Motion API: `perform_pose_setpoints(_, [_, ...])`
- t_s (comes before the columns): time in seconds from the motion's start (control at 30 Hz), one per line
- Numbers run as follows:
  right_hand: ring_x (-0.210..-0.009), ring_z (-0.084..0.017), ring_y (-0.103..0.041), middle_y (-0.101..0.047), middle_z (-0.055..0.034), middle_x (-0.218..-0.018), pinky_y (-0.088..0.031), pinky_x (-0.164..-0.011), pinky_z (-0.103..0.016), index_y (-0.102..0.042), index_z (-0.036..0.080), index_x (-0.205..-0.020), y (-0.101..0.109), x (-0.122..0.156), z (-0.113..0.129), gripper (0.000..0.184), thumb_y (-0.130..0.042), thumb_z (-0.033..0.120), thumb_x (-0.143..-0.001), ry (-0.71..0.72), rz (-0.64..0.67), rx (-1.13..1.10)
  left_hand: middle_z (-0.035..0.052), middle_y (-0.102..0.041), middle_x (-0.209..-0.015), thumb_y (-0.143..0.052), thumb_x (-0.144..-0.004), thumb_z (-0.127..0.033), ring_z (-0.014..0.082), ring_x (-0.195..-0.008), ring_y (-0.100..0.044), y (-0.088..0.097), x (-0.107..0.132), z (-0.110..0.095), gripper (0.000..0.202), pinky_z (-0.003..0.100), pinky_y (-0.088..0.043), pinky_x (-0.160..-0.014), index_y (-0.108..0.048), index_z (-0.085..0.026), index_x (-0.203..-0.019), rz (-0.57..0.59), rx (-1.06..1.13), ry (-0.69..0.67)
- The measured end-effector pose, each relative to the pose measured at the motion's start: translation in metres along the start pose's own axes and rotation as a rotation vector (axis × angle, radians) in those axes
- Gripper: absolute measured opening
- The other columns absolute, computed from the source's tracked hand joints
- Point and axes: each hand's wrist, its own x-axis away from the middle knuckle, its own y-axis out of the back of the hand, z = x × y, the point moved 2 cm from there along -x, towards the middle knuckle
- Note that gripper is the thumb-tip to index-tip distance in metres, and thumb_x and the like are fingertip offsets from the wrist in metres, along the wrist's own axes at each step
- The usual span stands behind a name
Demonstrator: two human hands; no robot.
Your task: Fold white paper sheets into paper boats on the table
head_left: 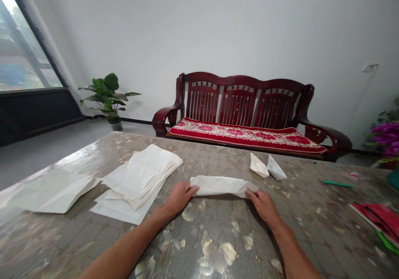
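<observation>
The folded sheet of lined paper (222, 186) lies at 12 o'clock on the surface (215, 229), long axis running 9 to 3. My left hand (178, 198) and right hand (263, 206) grip its ends, forearms angled inward.

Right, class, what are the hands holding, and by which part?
The left hand and right hand hold a folded white lined paper strip by its opposite ends.

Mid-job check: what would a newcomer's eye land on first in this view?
The red floral cushion on the dark wooden bench stands out first. Nearer, on the mottled tabletop, the left hand and right hand grip a folded paper, with a paper stack to its left and two paper boats beyond.
</observation>
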Motion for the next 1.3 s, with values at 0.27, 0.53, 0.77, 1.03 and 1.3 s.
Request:
perform_pose_setpoints(0.27, [-0.088, -0.024, -0.064, -0.072, -0.0058, -0.090, -0.050, -0.081, -0.034, -0.071, 0.022, -0.085, 0.008, 0.002, 0.013, 0.035, -0.047, 0.048, -0.088, 0.124, -0.014, -0.055, 0.0077, -0.070, -0.086, -0.044, -0.096, -0.039, 0.0228, -0.089, -0.060, 0.020, 0.011, 0.007, 0.036, 0.034, -0.042, -0.088, -0.065, -0.019, -0.075, -0.113, -0.165, -0.271])
perform_pose_setpoints(0.53, [-0.071, -0.022, -0.060, -0.065, -0.0054, -0.074, -0.043, -0.066, -0.030, -0.065, 0.021, -0.073, -0.002, 0.004, 0.011, 0.036, -0.044, 0.047, -0.087, -0.013, -0.007, 0.222, 0.0067, -0.067, -0.077, -0.048, -0.095, -0.043, 0.0227, -0.082, -0.062, 0.018, 0.011, 0.003, 0.037, 0.032, -0.042, -0.080, -0.063, -0.019, -0.071, -0.054, -0.328, -0.015])
perform_pose_setpoints(0.77, [-0.078, -0.022, -0.058, -0.066, -0.0070, -0.074, -0.034, -0.065, -0.029, -0.063, 0.021, -0.073, -0.004, 0.006, 0.036, 0.023, -0.050, 0.030, -0.089, -0.050, -0.031, 0.699, 0.0065, -0.068, -0.076, -0.040, -0.097, -0.042, 0.0224, -0.079, -0.063, 0.016, 0.008, -0.014, 0.039, 0.032, -0.040, -0.077, -0.063, -0.019, -0.076, -0.055, -0.434, 0.077])
perform_pose_setpoints(1.03, [-0.076, -0.024, -0.060, -0.070, -0.0113, -0.077, -0.035, -0.066, -0.032, -0.066, 0.020, -0.079, -0.010, 0.005, 0.051, 0.017, -0.051, 0.024, -0.085, -0.090, -0.050, 0.807, 0.0056, -0.070, -0.079, -0.045, -0.094, -0.040, 0.0234, -0.083, -0.064, 0.018, 0.009, -0.017, 0.030, 0.034, -0.038, -0.077, -0.061, -0.019, -0.078, -0.025, -0.470, 0.101])
perform_pose_setpoints(1.3, [-0.081, -0.027, -0.062, -0.071, -0.0128, -0.082, -0.037, -0.069, -0.034, -0.067, 0.020, -0.083, -0.012, 0.005, 0.050, 0.020, -0.048, 0.024, -0.086, -0.135, -0.042, 0.807, 0.0043, -0.068, -0.076, -0.048, -0.092, -0.037, 0.0230, -0.083, -0.064, 0.017, 0.008, -0.019, 0.024, 0.032, -0.038, -0.077, -0.060, -0.020, -0.081, -0.031, -0.467, 0.146])
